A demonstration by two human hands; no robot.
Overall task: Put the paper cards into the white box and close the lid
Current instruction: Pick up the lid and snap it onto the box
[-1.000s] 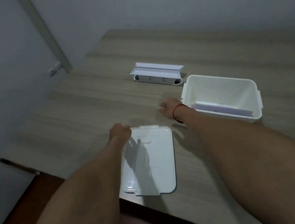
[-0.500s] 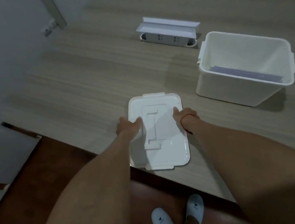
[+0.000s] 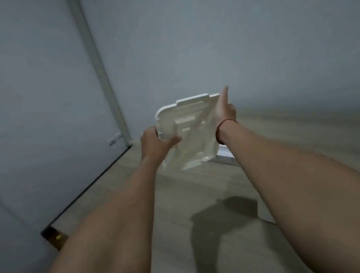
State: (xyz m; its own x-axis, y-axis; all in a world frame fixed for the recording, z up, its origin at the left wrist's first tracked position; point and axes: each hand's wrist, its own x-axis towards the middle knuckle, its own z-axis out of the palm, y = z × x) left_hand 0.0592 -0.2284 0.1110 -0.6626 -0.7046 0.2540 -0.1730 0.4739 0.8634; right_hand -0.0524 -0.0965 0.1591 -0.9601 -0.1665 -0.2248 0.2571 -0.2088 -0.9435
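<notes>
Holding a white rectangular plastic lid (image 3: 191, 132) up in the air, both hands are clasped on its opposite long edges, well above the pale wood-grain counter (image 3: 207, 187); the left hand (image 3: 155, 144) grips the lid at its nine o'clock edge, thumb laid across the face that is turned toward the camera and the other fingers hidden behind; the right hand (image 3: 223, 110) presses the three o'clock edge, its thumb pointing up toward twelve o'clock past the lid's top corner; a thin red cord bracelet (image 3: 223, 127) circles the right wrist. The lid stands nearly upright, tilted a little, with its ribbed, recessed face toward the viewer and a raised tab along its twelve o'clock edge; the picture is blurred, so finer detail of the moulding cannot be made out. Just below the lid's five o'clock corner, a small strip of a white object (image 3: 224, 156) lies on the counter, mostly hidden by the right forearm, and what it is cannot be told. A dark shadow (image 3: 220, 220) of the arms and lid falls on the counter at six o'clock from the lid. Behind, a plain grey-blue wall (image 3: 251, 27) fills the upper view; a pale vertical trim strip (image 3: 99, 66) runs down it at eleven o'clock from the lid; the counter's near edge cuts across at seven o'clock, with darker floor (image 3: 55, 237) beyond it. The white box and the paper cards are not in view.
</notes>
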